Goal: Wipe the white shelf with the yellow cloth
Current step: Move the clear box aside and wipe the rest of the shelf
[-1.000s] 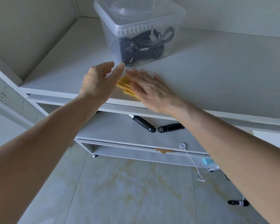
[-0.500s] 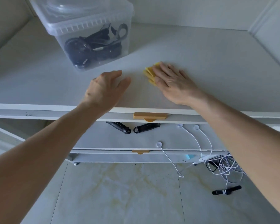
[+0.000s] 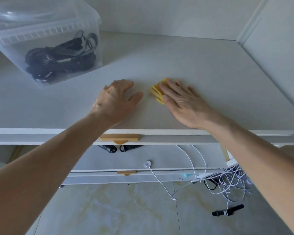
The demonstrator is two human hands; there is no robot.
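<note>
White shelf point(image 3: 202, 68) is taking up the upper view, with both hands lying on it.

Right hand point(image 3: 185, 103) is pressing flat, fingers spread, on the yellow cloth point(image 3: 157, 93), which is sticking out at the fingertips near the middle of the shelf. Left hand point(image 3: 116, 100) is resting open just beside it, holding nothing. A clear box point(image 3: 46, 39) of black gear is sitting at the back left.

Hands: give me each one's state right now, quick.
Left hand: open, holding nothing, over the white shelf.
Right hand: open and flat, fingers on the yellow cloth.
</note>
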